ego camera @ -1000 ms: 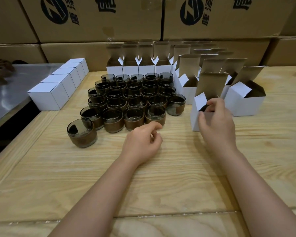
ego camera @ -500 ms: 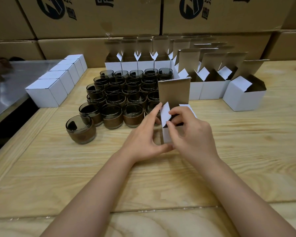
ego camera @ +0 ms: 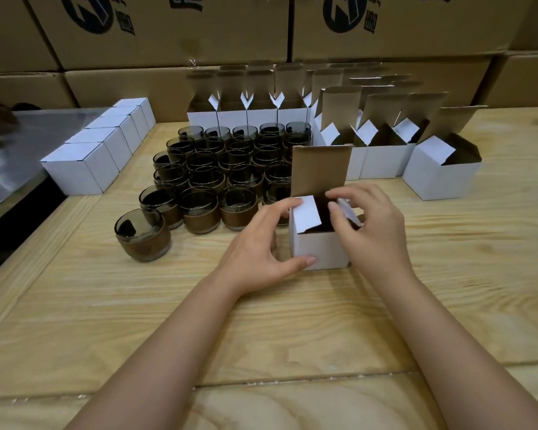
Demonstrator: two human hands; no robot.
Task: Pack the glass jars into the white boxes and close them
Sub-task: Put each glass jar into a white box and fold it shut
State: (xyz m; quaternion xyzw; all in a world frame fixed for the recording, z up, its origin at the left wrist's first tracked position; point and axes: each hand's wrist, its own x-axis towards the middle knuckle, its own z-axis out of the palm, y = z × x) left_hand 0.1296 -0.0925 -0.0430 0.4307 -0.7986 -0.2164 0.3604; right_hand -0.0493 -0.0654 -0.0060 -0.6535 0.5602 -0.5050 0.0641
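While the left hand (ego camera: 258, 243) clasps the white box (ego camera: 317, 249) from its left side, thumb laid along the lower front face and fingers curled over the top corner onto the left side flap (ego camera: 306, 214), the right hand (ego camera: 370, 231) curves over the opposite edge, its fingertips bent onto the right side flap (ego camera: 348, 209). Between the two hands the box stands upright on the tabletop (ego camera: 168, 305), its brown-lined lid flap (ego camera: 320, 169) raised straight up at the far side. The inside is dark, and whether a jar sits in it cannot be told.

Just beyond the left hand's fingers, a tight cluster of smoked glass jars (ego camera: 224, 169) with brown bands fills the tabletop in rows, the nearest ones almost touching the box. One lone jar (ego camera: 142, 235) stands apart, further out to the left of that hand.

Beyond the right hand and out to its right, open white boxes (ego camera: 382, 159) stand with lids up, the outermost one (ego camera: 438, 175) set a little apart. More open boxes (ego camera: 246, 114) line the far edge behind the jars. Far out past the left hand, a row of closed white boxes (ego camera: 84, 169) runs along the tabletop's edge beside a grey surface (ego camera: 13, 156). Large brown cartons (ego camera: 168, 32) are stacked behind everything.
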